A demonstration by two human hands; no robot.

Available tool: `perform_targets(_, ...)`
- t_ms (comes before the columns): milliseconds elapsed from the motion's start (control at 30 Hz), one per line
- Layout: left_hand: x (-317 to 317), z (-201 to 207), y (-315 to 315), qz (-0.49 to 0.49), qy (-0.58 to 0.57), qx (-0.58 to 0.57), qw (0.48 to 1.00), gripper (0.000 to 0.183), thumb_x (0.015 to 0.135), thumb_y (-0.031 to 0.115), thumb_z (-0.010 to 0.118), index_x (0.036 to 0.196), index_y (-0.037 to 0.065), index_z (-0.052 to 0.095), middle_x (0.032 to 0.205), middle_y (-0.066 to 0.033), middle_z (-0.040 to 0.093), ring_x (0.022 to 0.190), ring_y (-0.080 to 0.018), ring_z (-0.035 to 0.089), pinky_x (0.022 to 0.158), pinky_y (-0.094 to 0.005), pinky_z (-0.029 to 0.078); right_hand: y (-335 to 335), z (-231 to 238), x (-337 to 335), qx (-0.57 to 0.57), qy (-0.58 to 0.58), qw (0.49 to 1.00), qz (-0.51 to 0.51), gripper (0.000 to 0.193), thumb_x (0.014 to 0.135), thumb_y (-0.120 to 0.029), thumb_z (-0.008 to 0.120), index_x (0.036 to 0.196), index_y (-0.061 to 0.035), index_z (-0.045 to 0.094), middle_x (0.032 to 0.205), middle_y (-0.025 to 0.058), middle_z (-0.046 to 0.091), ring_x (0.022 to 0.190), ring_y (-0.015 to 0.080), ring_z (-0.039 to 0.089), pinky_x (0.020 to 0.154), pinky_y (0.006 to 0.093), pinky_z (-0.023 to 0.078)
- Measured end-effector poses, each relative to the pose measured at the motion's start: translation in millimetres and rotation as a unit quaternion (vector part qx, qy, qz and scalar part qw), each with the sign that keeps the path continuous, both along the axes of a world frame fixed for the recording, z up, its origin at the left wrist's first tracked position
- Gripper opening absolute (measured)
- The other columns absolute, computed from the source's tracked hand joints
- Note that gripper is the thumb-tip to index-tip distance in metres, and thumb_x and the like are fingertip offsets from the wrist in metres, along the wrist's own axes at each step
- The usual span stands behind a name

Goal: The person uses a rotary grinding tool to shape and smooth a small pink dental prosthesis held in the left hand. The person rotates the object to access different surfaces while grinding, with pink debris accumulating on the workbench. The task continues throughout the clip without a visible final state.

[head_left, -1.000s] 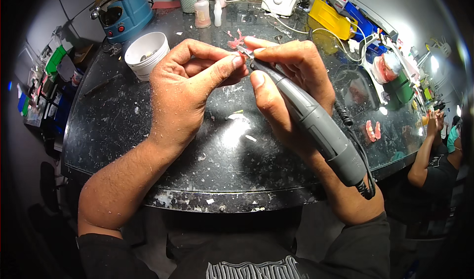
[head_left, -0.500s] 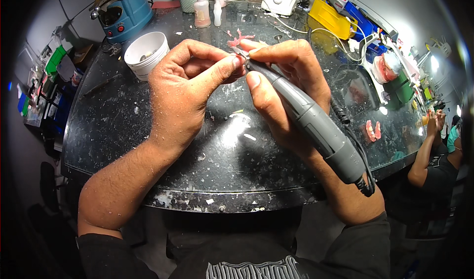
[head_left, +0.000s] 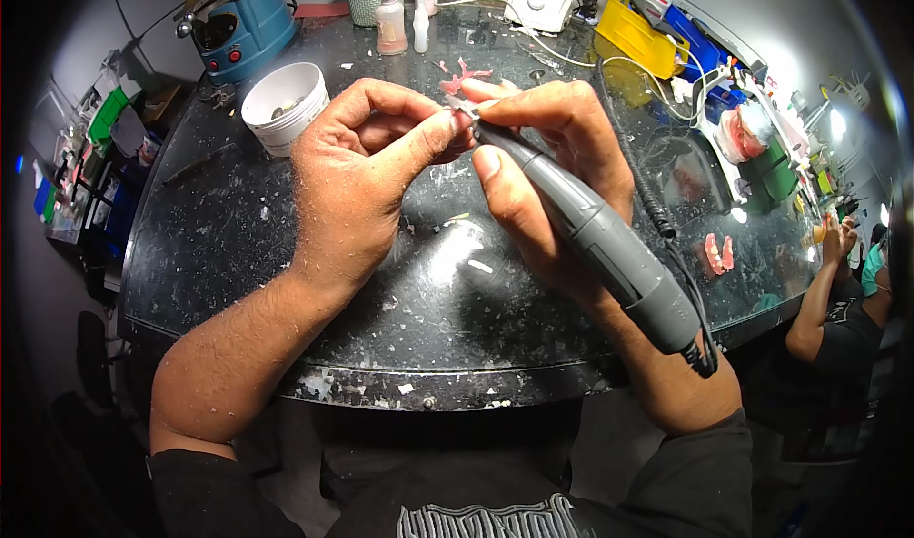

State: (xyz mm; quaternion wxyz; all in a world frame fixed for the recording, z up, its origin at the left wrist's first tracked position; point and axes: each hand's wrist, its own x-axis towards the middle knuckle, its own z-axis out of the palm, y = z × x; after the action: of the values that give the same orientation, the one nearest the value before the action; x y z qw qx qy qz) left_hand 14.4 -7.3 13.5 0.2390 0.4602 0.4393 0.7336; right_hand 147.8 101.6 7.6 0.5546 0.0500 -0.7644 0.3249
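Note:
My right hand [head_left: 562,157] is wrapped round a grey rotary handpiece [head_left: 600,233], whose coiled cord hangs from its back end. The handpiece's tip points at the fingertips of my left hand [head_left: 357,171]. Thumb and forefinger of that left hand are pinched together on something small that I cannot make out, and the fingers of both hands meet there. White dust and specks cover my left hand and forearm. Just beyond the fingertips lies a branching pink piece [head_left: 462,73] on the black table [head_left: 381,324].
A white tub [head_left: 283,109] with small things inside stands left, near a blue machine [head_left: 243,35]. Bottles [head_left: 390,26] and a white control box [head_left: 539,3] line the back. To the right are a yellow bin [head_left: 640,38], a dental model [head_left: 745,133], a pink denture [head_left: 719,254] and another person's arm [head_left: 821,290].
The back end of the handpiece has shifted slightly left in my right hand. Both hands otherwise keep nearly the same place and hold.

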Motion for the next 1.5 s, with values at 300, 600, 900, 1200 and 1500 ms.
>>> perform_targets(300, 0, 1, 2, 0.001, -0.023, -0.006, 1.0, 0.008, 0.093, 0.002, 0.068, 0.098, -0.002, 0.063, 0.092, -0.0119, 0.072, 0.088, -0.0161, 0.072, 0.084, -0.0294, 0.06, -1, 1, 0, -0.004, 0.005, 1.0, -0.029, 0.026, 0.079, -0.004, 0.071, 0.103, -0.0002, 0.062, 0.097, 0.0148, 0.065, 0.087, 0.0204, 0.066, 0.092, 0.0345, 0.052)
perform_targets(600, -1, 1, 2, 0.011, -0.02, -0.011, 1.0, 0.009, 0.093, 0.002, 0.068, 0.098, -0.001, 0.062, 0.093, -0.0128, 0.073, 0.088, -0.0166, 0.072, 0.085, -0.0306, 0.06, -4, 1, 1, -0.021, -0.011, 1.0, -0.02, 0.028, 0.078, -0.005, 0.071, 0.105, -0.0014, 0.063, 0.095, 0.0132, 0.066, 0.101, 0.0277, 0.069, 0.098, 0.0398, 0.05)
perform_targets(900, 0, 1, 2, 0.008, -0.018, -0.012, 1.0, 0.008, 0.094, 0.002, 0.067, 0.099, -0.002, 0.062, 0.094, -0.0119, 0.072, 0.088, -0.0163, 0.071, 0.086, -0.0311, 0.06, -6, 3, 2, -0.07, -0.02, 0.997, -0.008, 0.028, 0.077, -0.006, 0.073, 0.103, -0.0028, 0.063, 0.096, 0.0121, 0.066, 0.103, 0.0267, 0.068, 0.1, 0.0402, 0.048)
perform_targets(1200, -5, -5, 6, -0.004, -0.012, -0.006, 1.0, 0.017, 0.092, 0.001, 0.068, 0.109, 0.0, 0.066, 0.102, -0.0106, 0.072, 0.096, -0.0168, 0.07, 0.09, -0.0323, 0.057, -1, 18, 10, -0.148, -0.023, 0.988, -0.02, 0.027, 0.094, -0.013, 0.071, 0.117, -0.0037, 0.06, 0.097, 0.0065, 0.065, 0.091, 0.0127, 0.064, 0.081, 0.0243, 0.051)
perform_targets(1500, -2, 0, 7, -0.05, -0.056, 0.01, 0.997, 0.026, 0.093, 0.004, 0.067, 0.118, -0.002, 0.066, 0.113, -0.0127, 0.07, 0.11, -0.0211, 0.067, 0.1, -0.036, 0.052, -6, 15, 9, -0.258, -0.066, 0.962, 0.054, 0.031, 0.089, -0.004, 0.075, 0.117, -0.0042, 0.062, 0.098, 0.0056, 0.067, 0.093, 0.0111, 0.066, 0.084, 0.0246, 0.054)
